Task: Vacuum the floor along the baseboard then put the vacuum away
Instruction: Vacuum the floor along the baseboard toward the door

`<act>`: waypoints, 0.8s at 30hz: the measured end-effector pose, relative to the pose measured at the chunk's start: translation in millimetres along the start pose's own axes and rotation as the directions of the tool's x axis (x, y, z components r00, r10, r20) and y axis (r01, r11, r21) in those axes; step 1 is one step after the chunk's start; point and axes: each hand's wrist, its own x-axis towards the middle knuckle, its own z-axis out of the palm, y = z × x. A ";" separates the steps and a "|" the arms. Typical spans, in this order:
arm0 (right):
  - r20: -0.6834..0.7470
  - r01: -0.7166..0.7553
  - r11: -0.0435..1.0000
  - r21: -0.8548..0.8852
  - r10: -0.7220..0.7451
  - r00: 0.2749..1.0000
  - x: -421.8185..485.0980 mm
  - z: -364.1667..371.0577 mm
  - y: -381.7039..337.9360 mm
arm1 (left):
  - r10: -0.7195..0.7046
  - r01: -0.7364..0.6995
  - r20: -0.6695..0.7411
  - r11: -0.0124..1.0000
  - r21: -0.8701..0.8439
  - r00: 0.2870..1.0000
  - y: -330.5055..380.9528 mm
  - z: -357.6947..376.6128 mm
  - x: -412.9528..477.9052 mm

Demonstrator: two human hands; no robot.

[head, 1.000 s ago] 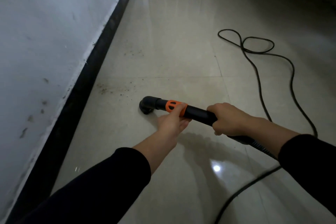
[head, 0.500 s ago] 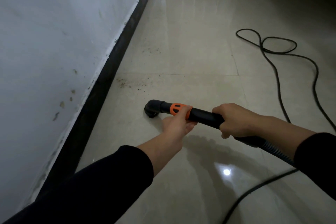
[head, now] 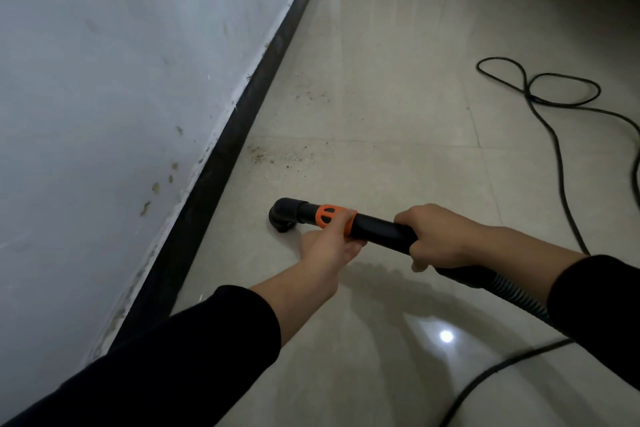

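Observation:
A black vacuum wand [head: 377, 229] with an orange collar [head: 332, 217] lies low over the beige tile floor, its bent nozzle [head: 284, 217] pointing down at the tiles a short way from the black baseboard [head: 221, 170]. My left hand [head: 329, 246] holds the wand from below at the orange collar. My right hand [head: 440, 236] grips the wand further back, where the ribbed hose [head: 519, 295] begins. Dark crumbs [head: 277, 154] are scattered on the floor beyond the nozzle, near the baseboard. A second faint patch of crumbs [head: 311, 95] lies further along.
A white scuffed wall [head: 121, 80] rises on the left above the baseboard. A black power cord [head: 554, 97] loops over the tiles at the right and runs back toward me. A dark area lies at the far end of the room.
The view has shifted so the wall and baseboard take up more of the left. The nozzle has moved a little closer to the nearer crumb patch. Both hands keep the same hold.

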 end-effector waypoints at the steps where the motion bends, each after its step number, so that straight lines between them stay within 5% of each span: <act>1: 0.005 0.009 1.000 -0.004 -0.009 1.000 1.6 0.8 -2.9 | 0.005 -0.005 -0.004 1.000 -0.011 1.000 1.3 -2.8 -0.7; 24: 0.008 0.163 0.986 -0.015 -0.163 0.987 35.0 27.1 -46.1 | 0.092 -0.089 -0.133 0.996 0.031 0.987 17.5 -59.7 19.9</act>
